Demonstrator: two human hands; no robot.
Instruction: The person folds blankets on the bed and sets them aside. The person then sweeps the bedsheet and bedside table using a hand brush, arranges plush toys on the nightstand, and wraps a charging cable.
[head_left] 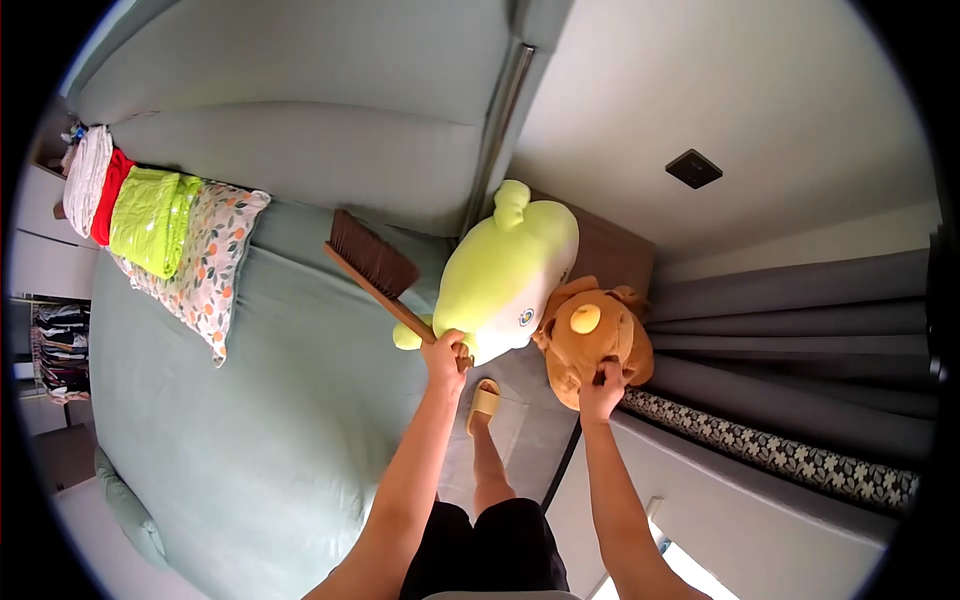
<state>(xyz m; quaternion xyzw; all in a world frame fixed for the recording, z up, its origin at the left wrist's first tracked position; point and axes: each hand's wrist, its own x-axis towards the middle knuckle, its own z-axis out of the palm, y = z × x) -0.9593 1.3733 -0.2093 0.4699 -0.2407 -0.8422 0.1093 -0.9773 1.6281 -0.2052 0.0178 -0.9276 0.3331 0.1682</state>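
Observation:
My left hand is closed round the wooden handle of a bed brush. Its dark brown bristles point up and to the right, above the bed's edge. Behind that hand, a big yellow-green plush toy leans between the bed and the wall. My right hand has its fingers pinched on a brown plush toy with a yellow nose, just right of the green one. The fingertips of that hand are partly sunk in the plush.
A green-sheeted bed with a padded headboard fills the left. On it lie a patterned pillow and a folded lime quilt. Grey curtains hang at right over a patterned cushion strip. A wooden nightstand stands behind the toys.

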